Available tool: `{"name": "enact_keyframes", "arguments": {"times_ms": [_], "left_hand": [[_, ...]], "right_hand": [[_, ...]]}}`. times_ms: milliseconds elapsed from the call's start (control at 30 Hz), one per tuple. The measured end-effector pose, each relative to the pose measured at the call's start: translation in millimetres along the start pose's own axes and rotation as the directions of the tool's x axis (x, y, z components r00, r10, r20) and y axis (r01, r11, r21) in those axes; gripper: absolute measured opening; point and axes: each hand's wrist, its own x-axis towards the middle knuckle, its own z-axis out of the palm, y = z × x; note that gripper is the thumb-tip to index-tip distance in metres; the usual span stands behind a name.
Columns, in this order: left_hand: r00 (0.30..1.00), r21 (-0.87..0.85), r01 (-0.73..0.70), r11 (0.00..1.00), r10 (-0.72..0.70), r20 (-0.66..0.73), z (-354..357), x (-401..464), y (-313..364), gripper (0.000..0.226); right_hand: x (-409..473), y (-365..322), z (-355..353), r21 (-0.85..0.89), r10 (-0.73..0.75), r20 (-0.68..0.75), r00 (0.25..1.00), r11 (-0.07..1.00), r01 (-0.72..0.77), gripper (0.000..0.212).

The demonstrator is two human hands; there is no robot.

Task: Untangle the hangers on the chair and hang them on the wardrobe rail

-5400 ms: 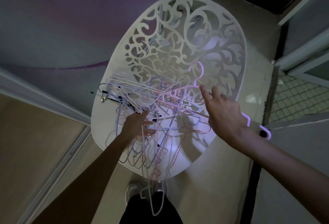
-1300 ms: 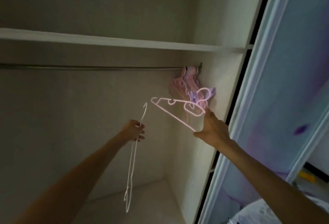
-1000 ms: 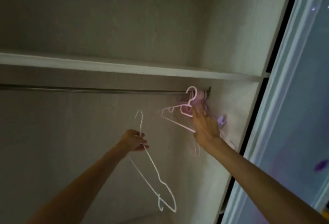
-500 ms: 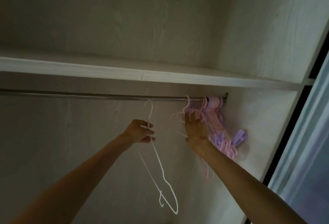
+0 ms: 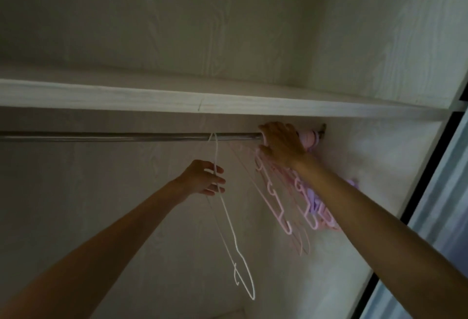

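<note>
A metal wardrobe rail (image 5: 126,137) runs across under a white shelf. A thin white hanger (image 5: 233,232) has its hook over the rail near the middle, and my left hand (image 5: 203,178) pinches its neck just below the rail. At the rail's right end hang several pink hangers (image 5: 278,207), with purple ones (image 5: 312,198) behind. My right hand (image 5: 281,143) is cupped over the hooks of this bunch on the rail, pressing them toward the right wall. The chair is out of view.
The white shelf (image 5: 228,103) sits close above the rail. The wardrobe's right side wall (image 5: 374,166) ends the rail. A sliding door edge (image 5: 430,217) stands at the far right. The back wall (image 5: 101,204) is bare below the rail.
My left hand has lifted the white hanger so its hook now sits over the rail. My right hand has risen from the pink hangers' bodies to their hooks on the rail.
</note>
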Motion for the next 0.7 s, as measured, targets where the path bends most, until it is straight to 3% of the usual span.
{"name": "enact_keyframes", "arguments": {"times_ms": [133, 267, 333, 467, 533, 600, 633, 700], "left_hand": [[0.999, 0.016, 0.006, 1.000, -0.006, 0.032, 6.9, 8.4, -5.8, 0.020], [0.996, 0.068, -0.009, 0.998, 0.003, 0.084, 15.4, 13.3, -7.6, 0.020], [0.996, 0.079, -0.002, 0.997, -0.005, 0.094, 18.7, 16.0, -7.2, 0.019], [0.994, 0.117, -0.020, 0.993, 0.008, 0.110, 26.9, 18.6, -4.1, 0.013], [0.995, 0.131, -0.024, 0.991, 0.010, 0.103, 31.9, 17.2, -2.6, 0.008], [0.994, 0.121, -0.026, 0.992, 0.013, 0.104, 37.2, 16.4, 0.9, 0.014], [0.994, 0.118, -0.031, 0.993, 0.018, 0.105, 40.4, 16.5, 3.7, 0.019], [0.994, 0.110, -0.060, 0.992, 0.049, 0.097, 48.0, 17.0, 13.2, 0.024]], "right_hand": [[-10.1, 27.5, 12.9, -0.015, -0.027, -0.057, 0.998, 1.000, 0.026, 0.054], [-17.3, 57.0, 22.6, -0.085, 0.049, -0.113, 0.992, 0.995, -0.059, 0.062], [-17.7, 64.7, 22.6, -0.140, 0.096, -0.080, 0.992, 0.984, -0.106, 0.055], [-14.8, 62.3, 12.9, -0.194, 0.142, 0.017, 0.990, 0.971, -0.136, 0.062], [-21.3, 47.8, 4.9, -0.102, 0.151, -0.005, 0.989, 0.983, -0.150, 0.059], [-36.1, 29.1, -2.2, 0.154, 0.167, -0.057, 0.984, 0.976, -0.156, 0.045], [-46.7, 18.3, -6.4, 0.305, 0.148, 0.011, 0.989, 0.941, -0.145, 0.040], [-67.4, -2.9, -15.2, 0.495, -0.011, 0.330, 0.944, 0.853, -0.163, 0.044]]}}
